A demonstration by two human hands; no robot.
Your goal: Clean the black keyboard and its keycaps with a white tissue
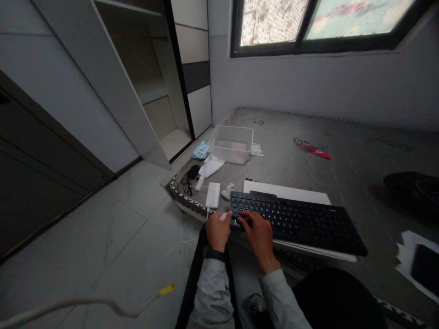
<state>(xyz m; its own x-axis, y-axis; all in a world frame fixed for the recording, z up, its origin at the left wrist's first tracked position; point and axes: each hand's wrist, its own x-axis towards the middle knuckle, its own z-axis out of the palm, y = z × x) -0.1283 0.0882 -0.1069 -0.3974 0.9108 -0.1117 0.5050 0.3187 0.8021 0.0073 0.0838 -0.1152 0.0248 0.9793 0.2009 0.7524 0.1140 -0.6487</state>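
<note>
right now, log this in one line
black keyboard: on white slab | left hand: small white item in grip, at keyboard's near-left corner | right hand: same corner, grip unclear | clear bin: beyond

The view is dim and slightly soft, brightest at the window [329, 23], edges stretched.

Left arm [212, 292], pale-sleeved, is lying nearly straight from near to far. Right arm [286, 304], sleeved alike, is slanting far and left. Left hand [218, 232] is lying back up, fingers curling into a loose fist, thumb side facing right. Right hand [259, 234] is resting just beside it, back up, fingers bending, thumb and forefinger pointing left. Forearms are standing wider apart than fingertips.
</note>
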